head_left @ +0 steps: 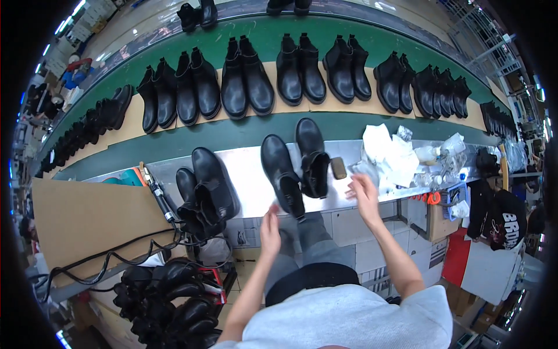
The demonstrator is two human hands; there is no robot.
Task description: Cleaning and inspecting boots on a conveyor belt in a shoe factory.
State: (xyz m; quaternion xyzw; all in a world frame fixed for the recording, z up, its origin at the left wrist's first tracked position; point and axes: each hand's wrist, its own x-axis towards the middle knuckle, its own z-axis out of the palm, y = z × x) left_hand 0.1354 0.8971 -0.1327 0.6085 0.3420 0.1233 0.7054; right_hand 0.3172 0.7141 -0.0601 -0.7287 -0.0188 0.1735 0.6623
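Two black ankle boots lie before me on the pale metal bench top point(248, 168), toes pointing away. My left hand point(269, 231) is beside the shaft of the left boot point(280, 168), fingers stretched out and holding nothing; whether a fingertip touches the leather I cannot tell. The right boot point(311, 148) of this pair has its dark opening toward me. To its right sits a small brown block point(338, 168). Just past that block, my right hand point(364, 196) hovers by the bench's near edge, its fingers spread and nothing in them.
Another black boot pair point(212, 180) stands left, near a corded hand tool point(158, 192) and a cardboard sheet point(99, 227). Crumpled white paper point(389, 154) and small bottles point(429, 153) lie right. Several boot pairs line the green conveyor point(221, 136) beyond. More boots point(168, 296) are heaped lower left.
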